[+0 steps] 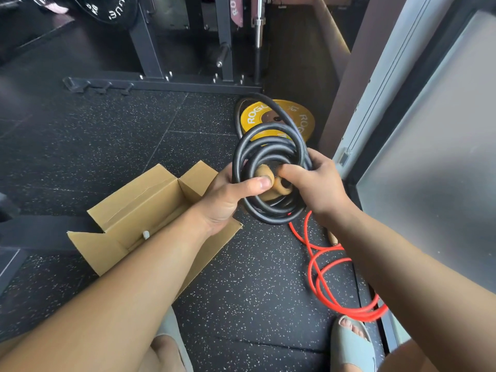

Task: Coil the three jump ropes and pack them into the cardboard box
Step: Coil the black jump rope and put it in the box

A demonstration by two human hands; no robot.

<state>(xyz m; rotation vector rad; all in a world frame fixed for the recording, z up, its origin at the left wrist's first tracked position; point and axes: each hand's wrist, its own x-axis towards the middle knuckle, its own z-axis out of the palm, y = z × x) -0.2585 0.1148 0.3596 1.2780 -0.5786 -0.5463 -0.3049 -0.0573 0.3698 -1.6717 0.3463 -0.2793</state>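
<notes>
Both forearms extended forward; left hand [228,196] and right hand [315,183] close together, fingers [291,169] gripping black rope coil [257,210].

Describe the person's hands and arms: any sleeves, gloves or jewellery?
The left hand and right hand are bare: no gloves, rings, watch or bracelets show. Both forearms are uncovered, no sleeve in view. The left thumbnail is short and unpainted.

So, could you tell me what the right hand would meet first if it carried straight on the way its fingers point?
Probably the left hand: the right hand points leftward across the black rope coil both grip, and the left thumb lies just ahead.
</notes>
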